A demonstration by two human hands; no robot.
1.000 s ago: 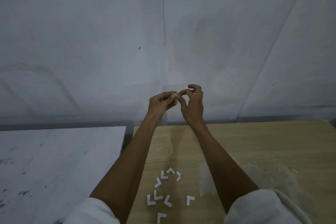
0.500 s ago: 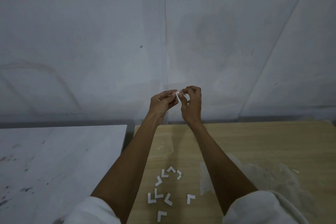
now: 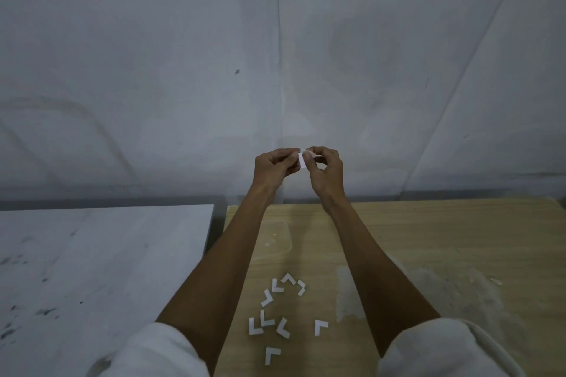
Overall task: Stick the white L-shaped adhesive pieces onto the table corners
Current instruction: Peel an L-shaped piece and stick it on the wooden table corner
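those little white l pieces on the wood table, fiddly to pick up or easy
Probably fiddly: the loose L pieces lie flat on the wooden table, leaving little edge to pinch. They look thin, so likely light and easily scattered by a push.

Head-worn, downward over wooden table.

The left hand and right hand pinch a small white piece, seemingly L-shaped, above the wooden table.
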